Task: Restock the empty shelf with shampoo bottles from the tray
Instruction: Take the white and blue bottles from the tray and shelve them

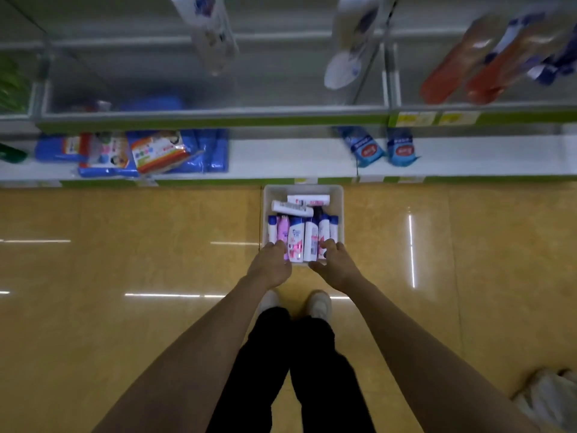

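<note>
- A white tray sits on the yellow floor just in front of the bottom shelf, filled with shampoo bottles.
- The left hand is at the tray's near left corner, its grip curled over the rim.
- The right hand is at the near right corner, its grip curled over the rim likewise.
- Blue packets lie on the bottom shelf.

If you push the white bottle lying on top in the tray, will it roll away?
Probably only a little. The top bottle lies on its side across others, so it might rock or roll. The tray walls would likely stop it. Its smooth plastic may feel slippery.
</note>
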A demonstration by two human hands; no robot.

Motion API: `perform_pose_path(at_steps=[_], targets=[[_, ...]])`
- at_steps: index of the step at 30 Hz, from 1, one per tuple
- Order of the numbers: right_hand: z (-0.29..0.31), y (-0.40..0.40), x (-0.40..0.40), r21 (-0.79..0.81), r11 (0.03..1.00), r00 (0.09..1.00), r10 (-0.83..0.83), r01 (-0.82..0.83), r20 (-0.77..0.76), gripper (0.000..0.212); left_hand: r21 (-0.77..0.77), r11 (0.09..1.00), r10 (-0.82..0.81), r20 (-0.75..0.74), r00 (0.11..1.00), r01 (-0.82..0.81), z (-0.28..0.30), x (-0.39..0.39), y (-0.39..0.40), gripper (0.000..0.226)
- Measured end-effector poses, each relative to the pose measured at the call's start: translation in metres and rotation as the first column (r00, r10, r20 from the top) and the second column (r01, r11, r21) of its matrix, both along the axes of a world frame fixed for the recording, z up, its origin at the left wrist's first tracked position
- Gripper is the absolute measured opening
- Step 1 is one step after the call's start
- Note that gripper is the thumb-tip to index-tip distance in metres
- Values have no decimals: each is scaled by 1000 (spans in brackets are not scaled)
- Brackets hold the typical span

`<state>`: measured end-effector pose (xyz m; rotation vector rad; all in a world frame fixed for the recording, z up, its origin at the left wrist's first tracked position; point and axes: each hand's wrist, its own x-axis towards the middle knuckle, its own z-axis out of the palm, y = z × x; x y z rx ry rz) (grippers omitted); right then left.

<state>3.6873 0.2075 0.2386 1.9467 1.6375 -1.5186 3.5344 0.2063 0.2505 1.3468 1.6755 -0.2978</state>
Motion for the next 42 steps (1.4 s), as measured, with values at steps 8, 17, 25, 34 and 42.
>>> perform_pose_path(at_steps=[8,17,25,34,42], targets=[[-177,2,11,-56,989,991,-134,135,17,58,-60,991,117,12,993,-116,-174,13,-4,38],[-347,44,0,36,974,972,-227,225,59,46,-36,989,143,-66,987,-146,-349,34,42,52],[-398,58,-24,60,995,955,-98,84,280,32,24,937,350,-103,931,-349,-408,34,58,70],[-407,67,-25,98,986,935,-157,133,319,37,-23,907,420,14,907,-420,-411,23,68,65],[-386,67,-19,-5,900,900,-437,437,2,75,-47,902,432,105,896,-429,-394,26,70,76]])
